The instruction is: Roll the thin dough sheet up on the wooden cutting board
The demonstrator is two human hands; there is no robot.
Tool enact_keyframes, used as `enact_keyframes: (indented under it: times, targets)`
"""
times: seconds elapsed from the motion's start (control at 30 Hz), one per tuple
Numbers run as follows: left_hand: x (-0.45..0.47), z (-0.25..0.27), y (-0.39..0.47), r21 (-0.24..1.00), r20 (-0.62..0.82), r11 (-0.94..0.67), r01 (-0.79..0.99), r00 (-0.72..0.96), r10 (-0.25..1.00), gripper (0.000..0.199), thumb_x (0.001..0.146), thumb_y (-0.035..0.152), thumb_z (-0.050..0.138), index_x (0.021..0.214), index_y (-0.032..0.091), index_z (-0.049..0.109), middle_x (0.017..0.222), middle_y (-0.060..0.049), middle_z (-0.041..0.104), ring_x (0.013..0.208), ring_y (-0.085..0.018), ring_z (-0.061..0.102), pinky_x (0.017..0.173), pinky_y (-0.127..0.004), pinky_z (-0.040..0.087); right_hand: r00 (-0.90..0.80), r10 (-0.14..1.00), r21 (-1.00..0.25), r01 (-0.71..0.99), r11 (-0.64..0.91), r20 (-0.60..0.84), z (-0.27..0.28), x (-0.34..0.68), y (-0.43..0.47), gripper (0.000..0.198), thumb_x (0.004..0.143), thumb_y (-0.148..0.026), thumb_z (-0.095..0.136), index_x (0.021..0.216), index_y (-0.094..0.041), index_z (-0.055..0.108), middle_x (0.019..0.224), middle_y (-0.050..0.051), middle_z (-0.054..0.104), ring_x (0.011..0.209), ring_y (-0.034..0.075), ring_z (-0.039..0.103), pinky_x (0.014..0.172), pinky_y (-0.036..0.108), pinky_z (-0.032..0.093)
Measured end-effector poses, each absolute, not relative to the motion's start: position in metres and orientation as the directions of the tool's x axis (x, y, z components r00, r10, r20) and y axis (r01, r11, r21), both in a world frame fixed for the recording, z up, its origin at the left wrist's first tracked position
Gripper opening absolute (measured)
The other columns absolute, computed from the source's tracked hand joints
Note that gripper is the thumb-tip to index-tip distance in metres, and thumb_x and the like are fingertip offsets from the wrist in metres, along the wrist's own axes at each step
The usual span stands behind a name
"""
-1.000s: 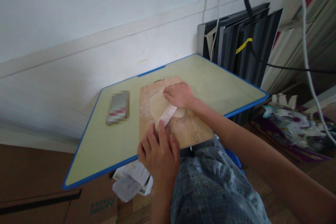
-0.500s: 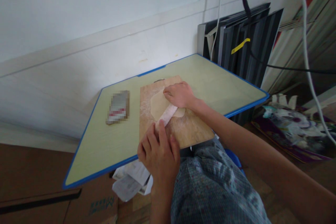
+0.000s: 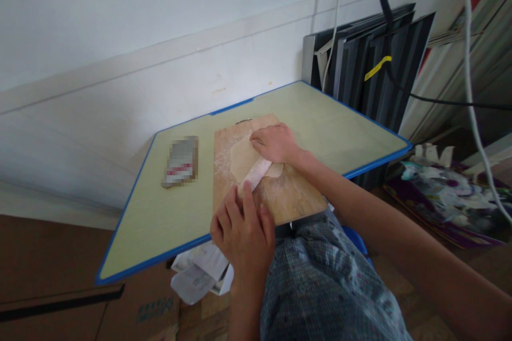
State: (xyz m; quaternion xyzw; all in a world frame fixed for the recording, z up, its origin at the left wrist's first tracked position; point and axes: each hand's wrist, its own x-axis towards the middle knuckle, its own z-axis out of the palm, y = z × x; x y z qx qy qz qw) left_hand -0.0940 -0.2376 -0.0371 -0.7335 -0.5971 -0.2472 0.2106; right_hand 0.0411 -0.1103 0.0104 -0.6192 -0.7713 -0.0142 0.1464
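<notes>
A floured rolling pin [image 3: 257, 174] lies slantwise across a flat sheet of dough [image 3: 241, 159] on a wooden cutting board [image 3: 292, 200]. My left hand [image 3: 245, 224] is at the pin's near end, its fingers curled over it. At the far end, my right hand [image 3: 274, 141] closes over the pin and covers part of the dough. White flour is smeared on the board around the sheet. The board rests on a pale green table [image 3: 184, 218] with a blue edge, close to its front side.
A blurred-out packet or device [image 3: 182, 162] lies on the table to the left. Dark panels [image 3: 372, 58] lean on the wall at the back right, with hanging cables [image 3: 467, 53] in front. Below the table are a cardboard box [image 3: 136, 314] and white containers [image 3: 196, 277].
My hands, the rolling pin and the dough stay almost the same. The view has shifted very slightly.
</notes>
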Motion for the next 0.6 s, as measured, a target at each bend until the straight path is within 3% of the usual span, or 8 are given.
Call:
enact_keyframes:
  times: [0.4,0.6]
  targets:
    - [-0.095,-0.037,-0.238,0.010,0.606,-0.202,0.979,0.155,0.780,0.043,0.085,0.031,0.040,0.125,0.015,0.047,0.120,-0.015,0.054,0.105,-0.028,0.047,0.086,-0.043,0.032,-0.212,0.947,-0.150,0.956,0.252,0.241,0.009,0.042,-0.111,0.038,0.087,-0.028,0.030,0.102,-0.020,0.064,0.105,0.009,0.067,0.098,0.024,0.058,0.081,0.036,0.035]
    - [-0.100,-0.029,-0.236,-0.006,0.520,-0.204,0.979,0.178,0.835,0.048,0.085,0.035,0.040,0.127,0.013,0.044,0.118,-0.016,0.053,0.105,-0.030,0.046,0.088,-0.044,0.032,-0.216,0.940,-0.126,0.958,0.256,0.265,0.004,0.047,-0.124,0.040,0.089,-0.027,0.028,0.109,-0.019,0.061,0.111,0.009,0.064,0.102,0.023,0.057,0.082,0.036,0.038]
